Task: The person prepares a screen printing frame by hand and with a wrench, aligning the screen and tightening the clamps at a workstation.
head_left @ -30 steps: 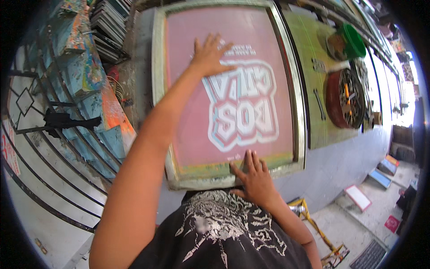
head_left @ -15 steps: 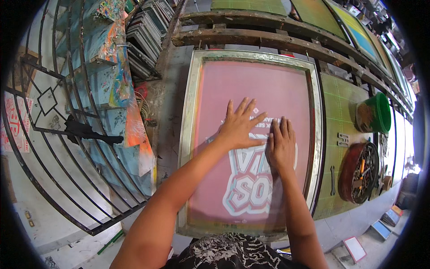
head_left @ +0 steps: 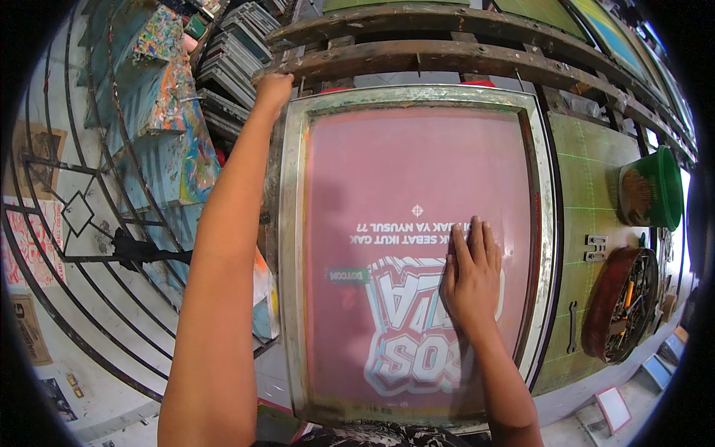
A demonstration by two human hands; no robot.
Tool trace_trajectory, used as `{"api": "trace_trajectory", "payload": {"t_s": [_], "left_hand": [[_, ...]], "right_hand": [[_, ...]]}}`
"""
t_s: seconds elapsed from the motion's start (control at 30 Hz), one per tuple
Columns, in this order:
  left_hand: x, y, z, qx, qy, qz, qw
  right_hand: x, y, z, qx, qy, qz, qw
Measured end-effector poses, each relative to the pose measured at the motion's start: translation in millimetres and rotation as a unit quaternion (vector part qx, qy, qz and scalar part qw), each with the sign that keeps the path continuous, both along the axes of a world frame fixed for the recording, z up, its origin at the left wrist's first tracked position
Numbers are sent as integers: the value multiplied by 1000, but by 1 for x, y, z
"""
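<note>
Screen frame flat under my right hand, left hand at the wooden rail.
From my remote seat I see the right hand laid flat on the pink mesh, fingers extended; the left looks curled, and I cannot tell whether it grips the rail's end. I judge the frame stiff and fairly light, the mesh taut and easily marred, so I would take hold by the side bars. Mesh ahead of the right hand gives it room; the rail crosses just past the frame's far bar and would limit a push forward. Right of that hand, beyond the frame, the green table carries a wrench, a red tin and a green bucket; beyond the left hand lean stacked frames.
</note>
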State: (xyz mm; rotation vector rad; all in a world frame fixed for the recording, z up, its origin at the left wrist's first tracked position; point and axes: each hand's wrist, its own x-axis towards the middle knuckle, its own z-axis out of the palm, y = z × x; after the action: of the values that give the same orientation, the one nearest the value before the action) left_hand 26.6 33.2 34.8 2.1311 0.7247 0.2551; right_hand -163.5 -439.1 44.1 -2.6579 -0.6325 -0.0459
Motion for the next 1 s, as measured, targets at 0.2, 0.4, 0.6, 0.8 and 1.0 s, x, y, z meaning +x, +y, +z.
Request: {"api": "trace_trajectory", "payload": {"t_s": [0.2,0.4,0.6,0.8,1.0], "left_hand": [[24,6,-19,-332,18,69,941],[19,20,-42,-426,-49,115,896],[14,8,-41,-418,-78,77,902],[-4,-30,-9,-110,-51,70,990],[-65,-223,15,138,-220,-191,947]], "right_hand": [[1,-4,-2,-19,13,-11,1000],[0,-1,-1,-29,15,-9,999],[0,-3,0,-23,4,-13,1000],[3,-4,2,-21,-3,-2,1000],[2,-3,7,-11,-11,-3,1000]]}}
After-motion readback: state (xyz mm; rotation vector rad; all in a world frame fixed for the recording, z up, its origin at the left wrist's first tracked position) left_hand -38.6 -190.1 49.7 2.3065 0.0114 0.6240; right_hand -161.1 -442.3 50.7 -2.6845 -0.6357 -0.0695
